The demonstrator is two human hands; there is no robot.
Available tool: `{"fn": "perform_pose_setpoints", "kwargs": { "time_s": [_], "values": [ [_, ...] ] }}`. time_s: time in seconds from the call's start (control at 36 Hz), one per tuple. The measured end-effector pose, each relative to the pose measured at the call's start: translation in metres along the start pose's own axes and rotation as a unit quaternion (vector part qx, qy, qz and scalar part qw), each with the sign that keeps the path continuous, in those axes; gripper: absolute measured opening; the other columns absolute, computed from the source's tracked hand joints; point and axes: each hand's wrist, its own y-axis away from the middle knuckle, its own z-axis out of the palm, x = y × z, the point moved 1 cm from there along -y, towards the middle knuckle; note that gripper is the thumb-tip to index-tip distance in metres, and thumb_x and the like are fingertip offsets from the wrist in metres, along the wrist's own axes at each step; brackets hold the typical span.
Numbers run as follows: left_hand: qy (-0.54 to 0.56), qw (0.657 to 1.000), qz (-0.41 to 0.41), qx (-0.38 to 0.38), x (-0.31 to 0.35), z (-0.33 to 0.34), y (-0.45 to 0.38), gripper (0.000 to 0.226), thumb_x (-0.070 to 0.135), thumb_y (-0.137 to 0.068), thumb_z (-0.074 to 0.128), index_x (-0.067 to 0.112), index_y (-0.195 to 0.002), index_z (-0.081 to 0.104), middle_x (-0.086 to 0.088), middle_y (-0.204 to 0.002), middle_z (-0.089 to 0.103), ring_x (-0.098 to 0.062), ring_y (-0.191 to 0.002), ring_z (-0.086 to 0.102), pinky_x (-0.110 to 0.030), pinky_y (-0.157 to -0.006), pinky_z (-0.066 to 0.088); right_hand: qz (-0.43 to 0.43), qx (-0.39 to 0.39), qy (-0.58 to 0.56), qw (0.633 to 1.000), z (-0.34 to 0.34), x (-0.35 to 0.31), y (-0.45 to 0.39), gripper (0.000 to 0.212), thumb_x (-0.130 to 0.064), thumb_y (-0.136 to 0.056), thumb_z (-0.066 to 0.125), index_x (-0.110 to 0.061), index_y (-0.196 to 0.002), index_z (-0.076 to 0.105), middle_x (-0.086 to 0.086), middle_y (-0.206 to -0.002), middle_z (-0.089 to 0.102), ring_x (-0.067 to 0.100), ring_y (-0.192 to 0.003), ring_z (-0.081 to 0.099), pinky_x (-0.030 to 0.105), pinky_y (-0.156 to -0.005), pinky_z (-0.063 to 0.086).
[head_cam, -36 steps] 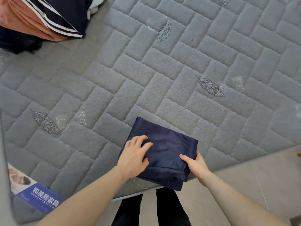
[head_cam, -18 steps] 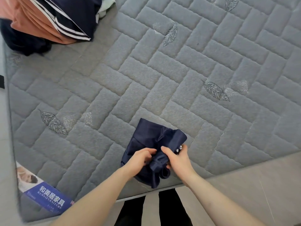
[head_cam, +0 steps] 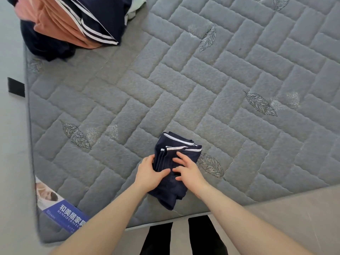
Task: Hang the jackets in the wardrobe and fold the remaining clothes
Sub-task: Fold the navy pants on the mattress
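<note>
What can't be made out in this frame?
Head view only:
- Navy garment: type unclear; both hands, left and right, cover its middle.
- Clothes pile: cut off by the top edge; count unclear.
- Mattress label: partly hidden by the left forearm.

A grey quilted mattress (head_cam: 184, 92) with a brick-like stitched pattern and embroidered leaves carries everything. A folded navy garment (head_cam: 171, 186) with white trim lies near its front edge. At the far left corner sits a pile of clothes (head_cam: 70, 24), orange and navy with white stripes. A blue printed label (head_cam: 64, 214) lies at the near left corner.
</note>
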Motion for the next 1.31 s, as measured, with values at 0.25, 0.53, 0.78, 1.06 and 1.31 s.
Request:
{"fn": "perform_pose_setpoints", "kwargs": {
  "time_s": [0.25, 0.53, 0.78, 1.06, 1.31],
  "values": [
    [-0.031, 0.997, -0.037, -0.067, 0.012, 0.01, -0.023, 0.062, 0.026, -0.087, 0.068, 0.022, -0.142, 0.041, -0.006, -0.135, 0.049, -0.027, -0.126, 0.051, -0.04, -0.107, 0.042, -0.204, 0.141, 0.364, 0.898, -0.049, -0.01, -0.024, 0.085, -0.023, -0.081, 0.078, -0.029, -0.153, 0.033, -0.007, -0.143, 0.04, 0.016, -0.13, 0.039, 0.037, -0.111, 0.038],
    [-0.089, 0.981, 0.063, -0.163, 0.01, 0.0, -0.032, 0.06, 0.022, -0.084, 0.056, 0.037, -0.142, 0.048, 0.021, -0.132, 0.059, -0.014, -0.125, 0.058, -0.034, -0.11, 0.042, -0.111, -0.097, 0.496, 0.856, -0.064, -0.034, -0.075, 0.11, -0.047, -0.077, 0.083, -0.039, -0.16, 0.012, -0.003, -0.153, 0.045, 0.025, -0.141, 0.04, 0.038, -0.111, 0.039],
    [0.039, 0.98, -0.142, 0.135, -0.006, 0.006, 0.014, 0.12, 0.089, -0.051, 0.062, 0.031, -0.152, 0.033, 0.003, -0.154, 0.035, -0.022, -0.143, 0.036, -0.047, -0.117, 0.031, -0.063, -0.014, 0.37, 0.927, -0.082, 0.006, -0.064, 0.031, -0.056, -0.086, 0.065, -0.034, -0.106, 0.055, 0.003, -0.111, 0.059, 0.028, -0.114, 0.051, 0.042, -0.103, 0.043],
    [0.267, 0.947, -0.178, 0.02, -0.013, 0.051, 0.036, 0.127, 0.052, -0.046, 0.097, 0.034, -0.15, 0.027, 0.01, -0.143, 0.048, -0.011, -0.126, 0.055, -0.039, -0.109, 0.046, -0.068, 0.021, 0.26, 0.963, -0.082, 0.007, -0.063, 0.068, -0.044, -0.078, 0.08, -0.034, -0.13, 0.037, -0.01, -0.131, 0.052, 0.008, -0.108, 0.059, 0.034, -0.098, 0.047],
    [0.248, 0.961, -0.108, -0.058, 0.032, 0.01, 0.037, 0.036, 0.022, -0.081, 0.081, 0.03, -0.114, 0.07, 0.01, -0.106, 0.077, -0.009, -0.104, 0.07, -0.028, -0.095, 0.054, -0.077, 0.01, 0.11, 0.991, -0.092, -0.006, 0.005, 0.031, -0.024, -0.097, 0.066, -0.044, -0.12, 0.06, -0.021, -0.115, 0.071, 0.0, -0.113, 0.064, 0.02, -0.1, 0.048]
  ]
}}
